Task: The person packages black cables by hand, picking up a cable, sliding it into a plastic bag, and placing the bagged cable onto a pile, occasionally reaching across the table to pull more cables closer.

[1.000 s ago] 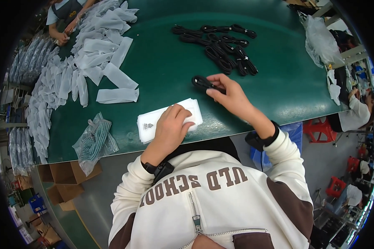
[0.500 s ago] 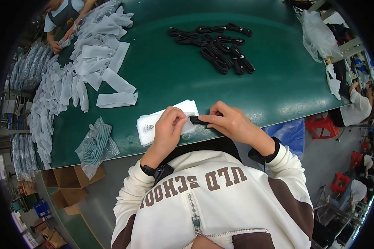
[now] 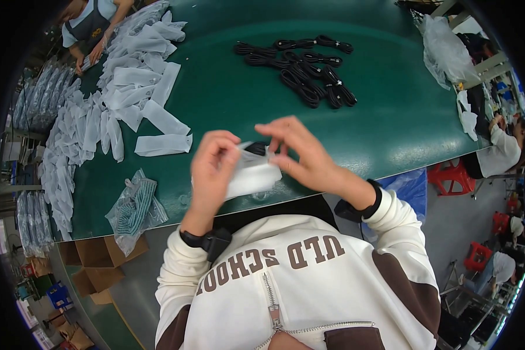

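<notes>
A black coiled cable [image 3: 255, 149] shows in the mouth of a translucent plastic bag [image 3: 246, 158] between my hands. My left hand [image 3: 211, 169], blurred by motion, pinches the bag's left side. At the other side, my right hand [image 3: 302, 153] has its thumb and a finger closed at the bag's edge, with the index finger lifted away. A stack of flat white bags [image 3: 254, 182] lies just below on the green table [image 3: 367, 137]. Farther off, several bundled black cables [image 3: 303, 70] lie loose.
A pile of filled translucent bags [image 3: 131, 79] covers the table's left side. A clear bag with a teal striped item [image 3: 135, 207] lies near the front edge. Cardboard boxes [image 3: 105, 254] stand below. A co-worker's hands [image 3: 96, 53] work at far left; a red stool [image 3: 452, 177] stands right.
The cable's dark end has moved left and away from me, into the bag's mouth. My left hand has shifted left; my right hand has moved up and loosened its grip on the cable.
</notes>
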Tool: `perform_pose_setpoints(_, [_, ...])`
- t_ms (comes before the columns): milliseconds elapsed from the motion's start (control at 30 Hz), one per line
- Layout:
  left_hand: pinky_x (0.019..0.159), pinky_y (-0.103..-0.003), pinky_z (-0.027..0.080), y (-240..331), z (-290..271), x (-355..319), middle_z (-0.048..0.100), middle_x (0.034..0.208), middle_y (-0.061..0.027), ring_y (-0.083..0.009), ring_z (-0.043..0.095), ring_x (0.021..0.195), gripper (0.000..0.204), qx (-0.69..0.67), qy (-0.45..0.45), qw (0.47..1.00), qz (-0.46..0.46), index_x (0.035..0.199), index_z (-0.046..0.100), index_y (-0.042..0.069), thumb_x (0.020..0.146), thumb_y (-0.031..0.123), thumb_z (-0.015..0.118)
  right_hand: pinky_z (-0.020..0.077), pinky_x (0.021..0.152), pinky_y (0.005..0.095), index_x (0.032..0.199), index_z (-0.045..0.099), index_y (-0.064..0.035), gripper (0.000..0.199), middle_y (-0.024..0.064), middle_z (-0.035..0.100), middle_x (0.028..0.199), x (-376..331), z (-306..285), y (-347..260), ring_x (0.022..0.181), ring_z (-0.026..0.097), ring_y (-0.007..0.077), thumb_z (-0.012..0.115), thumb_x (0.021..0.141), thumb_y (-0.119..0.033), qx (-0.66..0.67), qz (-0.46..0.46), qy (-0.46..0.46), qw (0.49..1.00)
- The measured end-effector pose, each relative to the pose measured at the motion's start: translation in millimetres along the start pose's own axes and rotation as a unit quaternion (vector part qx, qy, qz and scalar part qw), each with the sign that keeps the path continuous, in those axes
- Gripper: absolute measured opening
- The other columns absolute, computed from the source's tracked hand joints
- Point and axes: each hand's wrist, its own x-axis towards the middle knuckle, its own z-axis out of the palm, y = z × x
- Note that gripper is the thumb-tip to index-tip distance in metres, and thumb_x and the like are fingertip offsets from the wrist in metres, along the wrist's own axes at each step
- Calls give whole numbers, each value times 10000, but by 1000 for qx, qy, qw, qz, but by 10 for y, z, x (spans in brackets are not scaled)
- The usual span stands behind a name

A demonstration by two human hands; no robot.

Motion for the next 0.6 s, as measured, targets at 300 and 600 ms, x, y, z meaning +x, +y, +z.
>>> perform_pose_setpoints(300, [643, -236, 422, -88, -912, 353, 614, 1009, -25, -98, 527, 742, 178, 31, 252, 967, 4, 1097, 626, 28, 942, 99, 673, 544, 702, 394, 1113, 630, -24, 307, 151, 613, 1032, 448, -752, 894, 877, 647, 305, 727, 856, -160, -632, 43, -19, 773])
perform_pose_setpoints(600, [693, -339, 487, -173, 227, -225, 599, 965, -127, -267, 586, 822, 183, 277, -126, 940, 157, 997, 628, 25, 834, 25, 710, 515, 630, 384, 1081, 659, -6, 238, 145, 590, 878, 133, -543, 511, 718, 619, 299, 644, 846, -43, -315, 157, 48, 935])
